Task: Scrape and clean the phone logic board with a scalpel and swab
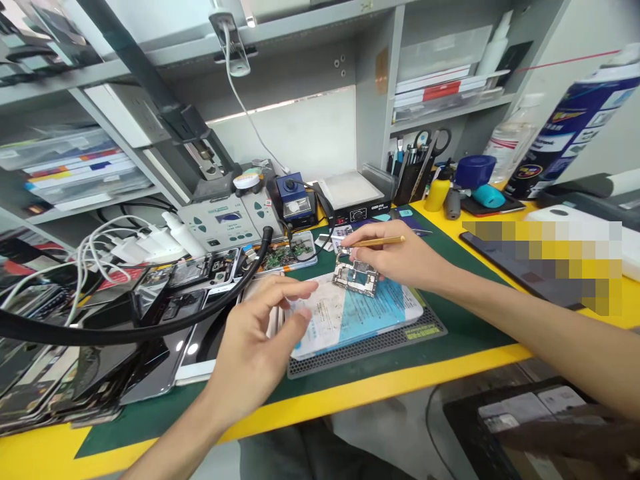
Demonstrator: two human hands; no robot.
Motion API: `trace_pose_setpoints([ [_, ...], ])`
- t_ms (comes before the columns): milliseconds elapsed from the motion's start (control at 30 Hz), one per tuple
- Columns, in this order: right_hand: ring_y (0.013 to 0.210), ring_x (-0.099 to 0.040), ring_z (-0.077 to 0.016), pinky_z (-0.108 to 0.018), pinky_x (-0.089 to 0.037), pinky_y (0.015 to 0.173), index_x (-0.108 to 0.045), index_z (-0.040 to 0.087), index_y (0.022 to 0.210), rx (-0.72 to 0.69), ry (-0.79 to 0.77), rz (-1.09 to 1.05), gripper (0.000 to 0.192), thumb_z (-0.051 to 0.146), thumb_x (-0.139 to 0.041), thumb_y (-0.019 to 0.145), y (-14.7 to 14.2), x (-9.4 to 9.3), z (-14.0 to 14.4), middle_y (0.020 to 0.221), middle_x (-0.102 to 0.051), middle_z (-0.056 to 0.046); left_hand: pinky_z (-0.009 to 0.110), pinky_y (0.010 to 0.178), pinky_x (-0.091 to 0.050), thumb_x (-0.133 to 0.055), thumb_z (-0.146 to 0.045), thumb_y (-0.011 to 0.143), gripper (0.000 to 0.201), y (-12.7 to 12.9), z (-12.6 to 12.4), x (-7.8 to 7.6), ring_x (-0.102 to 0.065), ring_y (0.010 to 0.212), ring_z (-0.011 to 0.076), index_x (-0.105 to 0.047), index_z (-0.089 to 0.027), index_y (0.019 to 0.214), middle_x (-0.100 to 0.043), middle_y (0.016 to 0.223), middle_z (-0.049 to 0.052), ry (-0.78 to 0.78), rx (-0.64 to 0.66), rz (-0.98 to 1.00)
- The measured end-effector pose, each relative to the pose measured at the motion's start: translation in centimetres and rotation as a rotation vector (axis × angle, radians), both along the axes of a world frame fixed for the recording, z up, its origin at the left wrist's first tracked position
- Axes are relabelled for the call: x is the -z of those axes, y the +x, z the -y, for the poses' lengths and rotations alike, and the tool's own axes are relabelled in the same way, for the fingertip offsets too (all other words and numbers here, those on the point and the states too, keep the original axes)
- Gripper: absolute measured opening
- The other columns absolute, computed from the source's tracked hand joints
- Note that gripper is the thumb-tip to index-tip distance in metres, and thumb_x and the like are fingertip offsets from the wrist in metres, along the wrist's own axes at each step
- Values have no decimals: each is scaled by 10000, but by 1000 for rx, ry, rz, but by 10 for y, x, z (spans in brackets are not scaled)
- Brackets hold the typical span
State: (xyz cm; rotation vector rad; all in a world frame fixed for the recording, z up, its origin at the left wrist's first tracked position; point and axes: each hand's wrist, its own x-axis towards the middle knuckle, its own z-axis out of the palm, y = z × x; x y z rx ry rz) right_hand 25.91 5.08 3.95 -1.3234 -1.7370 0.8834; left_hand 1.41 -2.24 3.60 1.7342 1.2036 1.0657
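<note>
Right hand (pixel 403 259): pinching golden tool (pixel 384 241) | circuit board (pixel 353 275): at its fingers, between hands | left hand (pixel 260 327): thumb, fingers apart

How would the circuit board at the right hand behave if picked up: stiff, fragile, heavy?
The circuit board is probably stiff: it looks flat, with no visible sag. Likely fragile: small parts sit exposed on its face. Probably light: it looks thin, and small beside the right hand.
</note>
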Motion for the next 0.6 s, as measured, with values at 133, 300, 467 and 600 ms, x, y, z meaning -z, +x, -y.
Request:
trace_pose_setpoints([
  [133,491,-518,-129,-256,-430,441,-828,179,983,3,-12,2,197,175,-683,850,1,1,0,632,-663,2,286,773,-442,-806,-322,806,198,0,-2,-5,-590,996,216,-851,-251,985,-725,1017,54,-368,-57,282],
  [300,522,-565,-154,-268,-460,420,-828,186,1034,-19,-49,19,240,263,-688,854,2,4,0,800,-755,-58,255,717,-406,-834,-311,725,226,2,-1,-11,-556,825,151,-869,-201,920,-735,932,66,-459,-50,395],
  [467,505,-549,-157,-275,-454,418,-839,207,1034,4,-82,63,263,345,-716,846,0,0,1,767,-742,-59,242,659,-376,-868,-306,681,269,-6,18,-13,-497,734,109,-867,-173,915,-698,886,64,-540,-18,577],
  [600,529,-542,-158,-298,-443,447,-853,239,1013,73,-89,122,256,396,-754,837,3,-1,2,882,-783,-83,228,597,-351,-911,-313,666,296,-31,53,-2,-481,688,99,-867,-153,911,-685,823,79,-605,-40,739],
])
